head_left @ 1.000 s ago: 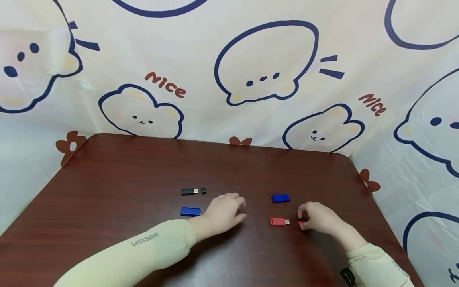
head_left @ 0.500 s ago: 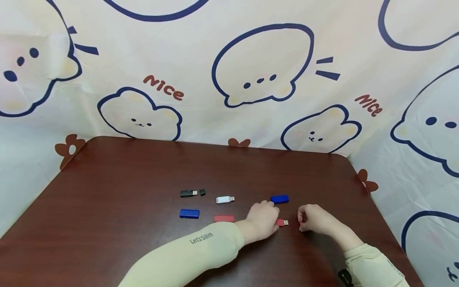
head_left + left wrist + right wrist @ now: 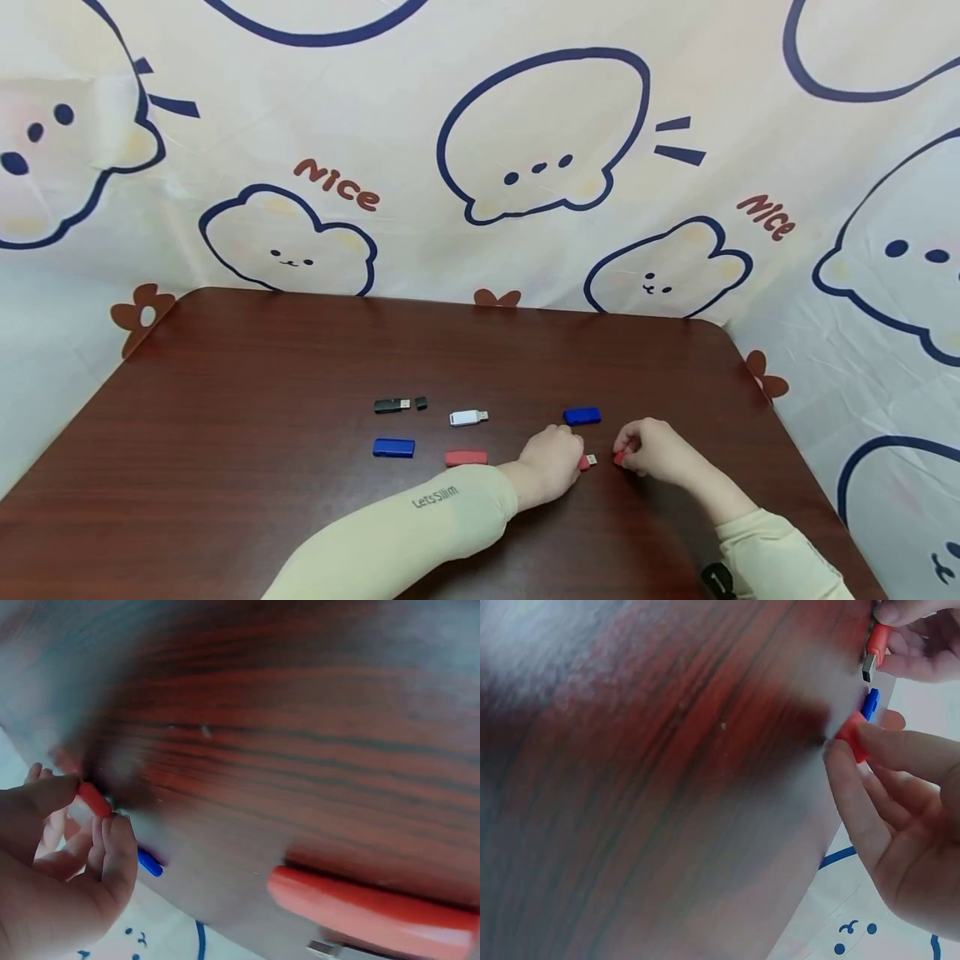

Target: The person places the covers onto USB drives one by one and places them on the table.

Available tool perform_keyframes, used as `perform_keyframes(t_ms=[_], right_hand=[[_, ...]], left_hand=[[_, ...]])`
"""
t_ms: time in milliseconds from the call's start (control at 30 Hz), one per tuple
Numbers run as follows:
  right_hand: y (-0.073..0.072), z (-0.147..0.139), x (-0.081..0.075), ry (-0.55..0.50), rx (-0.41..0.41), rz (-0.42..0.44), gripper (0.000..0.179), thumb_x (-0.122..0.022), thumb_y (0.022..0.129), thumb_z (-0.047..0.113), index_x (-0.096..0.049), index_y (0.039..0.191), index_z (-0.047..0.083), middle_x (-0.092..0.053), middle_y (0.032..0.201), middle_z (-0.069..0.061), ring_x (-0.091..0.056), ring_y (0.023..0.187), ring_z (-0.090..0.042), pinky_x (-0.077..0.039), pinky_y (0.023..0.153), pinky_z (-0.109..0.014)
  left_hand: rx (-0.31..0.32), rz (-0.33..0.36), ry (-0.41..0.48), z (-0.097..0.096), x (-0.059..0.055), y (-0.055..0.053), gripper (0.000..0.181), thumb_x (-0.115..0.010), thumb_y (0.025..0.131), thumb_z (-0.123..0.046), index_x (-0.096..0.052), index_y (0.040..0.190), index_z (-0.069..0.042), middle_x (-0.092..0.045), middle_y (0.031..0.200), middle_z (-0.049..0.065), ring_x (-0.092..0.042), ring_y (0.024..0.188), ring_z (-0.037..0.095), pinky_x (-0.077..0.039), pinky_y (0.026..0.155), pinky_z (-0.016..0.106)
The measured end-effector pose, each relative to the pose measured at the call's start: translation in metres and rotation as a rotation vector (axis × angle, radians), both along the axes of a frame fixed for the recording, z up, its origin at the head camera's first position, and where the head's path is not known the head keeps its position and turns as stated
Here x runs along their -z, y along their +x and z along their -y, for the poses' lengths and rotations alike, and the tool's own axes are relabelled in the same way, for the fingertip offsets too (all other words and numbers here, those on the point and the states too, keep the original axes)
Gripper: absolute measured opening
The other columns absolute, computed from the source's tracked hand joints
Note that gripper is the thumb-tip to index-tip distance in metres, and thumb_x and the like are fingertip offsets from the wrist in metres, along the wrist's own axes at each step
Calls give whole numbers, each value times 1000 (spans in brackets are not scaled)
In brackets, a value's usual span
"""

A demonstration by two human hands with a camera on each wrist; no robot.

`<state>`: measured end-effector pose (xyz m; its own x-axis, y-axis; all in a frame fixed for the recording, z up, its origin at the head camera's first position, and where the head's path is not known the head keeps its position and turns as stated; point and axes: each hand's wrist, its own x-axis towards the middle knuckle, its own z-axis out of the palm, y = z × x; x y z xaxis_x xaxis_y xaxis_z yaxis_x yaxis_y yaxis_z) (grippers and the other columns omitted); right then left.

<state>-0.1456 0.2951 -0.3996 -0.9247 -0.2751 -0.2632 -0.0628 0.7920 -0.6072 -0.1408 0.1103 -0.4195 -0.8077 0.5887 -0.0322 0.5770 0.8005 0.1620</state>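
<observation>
My left hand (image 3: 551,463) pinches a red USB stick (image 3: 880,641) whose bare metal plug points toward my other hand. Between thumb and fingers, my right hand (image 3: 656,450) holds a small red cap (image 3: 850,738). A short gap separates the cap from the plug in the head view. Just beyond the left hand lies a blue USB stick (image 3: 582,416). Part of the red stick is hidden behind the left fingers.
Left of the hands on the dark wooden table (image 3: 300,350) lie a white USB stick (image 3: 468,417), a second red one (image 3: 466,458), a second blue one (image 3: 393,448), and a black one (image 3: 392,406) with its cap (image 3: 421,403) beside it. A patterned cloth (image 3: 420,167) hangs behind.
My left hand has moved right from the middle of the table and taken hold of the red USB stick. The right hand, with the cap, has shifted slightly left toward it.
</observation>
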Motion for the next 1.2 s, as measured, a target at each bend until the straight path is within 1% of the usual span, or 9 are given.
perform_keyframes(t_ms=[100,167,267,333,400,600,733,900,1200], right_hand=[[-3,-1,-3,-151,66,51,10,-66,78,2,-65,85,-4,-66,70,-8,-59,60,-14,-53,55,-30],[-6,-2,-5,-273,96,98,19,-66,82,7,-63,93,-9,-69,76,-12,-62,64,-16,-55,60,-32],[-7,-2,-9,-425,122,159,33,-66,85,11,-59,102,-16,-70,83,-15,-66,68,-16,-57,65,-33],[-8,0,-12,-493,124,193,38,-66,86,12,-56,106,-18,-71,86,-14,-67,71,-15,-57,68,-32],[-8,3,-14,-535,127,212,40,-67,86,13,-55,108,-19,-71,87,-13,-68,72,-15,-57,69,-31],[-5,13,-19,-562,146,189,41,-68,85,14,-56,106,-19,-72,89,-15,-69,72,-16,-56,70,-31],[-3,18,-19,-559,156,179,38,-68,84,14,-58,105,-17,-72,90,-17,-69,72,-18,-56,70,-32],[-3,21,-18,-572,164,191,36,-70,83,15,-60,103,-14,-72,89,-16,-69,71,-17,-56,70,-32],[-2,24,-20,-599,164,184,36,-71,82,14,-60,101,-15,-72,84,-11,-69,69,-14,-56,69,-30]], left_hand=[[0,23,86,9,-2,-5,13,-68,84,-25,-65,79,-14,-62,85,3,-59,80,16,-50,70,24],[16,8,153,17,-6,-7,11,-69,84,-24,-66,81,-14,-62,81,1,-58,76,14,-48,68,22],[56,-39,248,28,-13,-11,9,-69,83,-23,-68,82,-14,-63,75,-2,-56,68,11,-45,63,19],[76,-60,291,34,-19,-13,8,-70,83,-22,-69,83,-14,-65,72,-4,-55,64,8,-43,61,18],[78,-56,326,39,-23,-14,9,-69,83,-20,-70,86,-13,-66,72,-5,-53,62,7,-43,60,17],[83,3,378,48,-28,-15,14,-68,85,-18,-72,95,-10,-70,79,-2,-51,61,5,-43,60,14],[93,-6,374,50,-29,-15,15,-67,85,-18,-72,97,-10,-70,81,-3,-53,64,5,-46,64,15],[95,-18,376,53,-31,-14,17,-68,85,-18,-72,100,-10,-71,84,-2,-56,67,5,-48,68,16],[102,-19,372,54,-35,-13,17,-68,85,-18,-72,100,-10,-71,85,-2,-55,66,5,-48,68,16]])
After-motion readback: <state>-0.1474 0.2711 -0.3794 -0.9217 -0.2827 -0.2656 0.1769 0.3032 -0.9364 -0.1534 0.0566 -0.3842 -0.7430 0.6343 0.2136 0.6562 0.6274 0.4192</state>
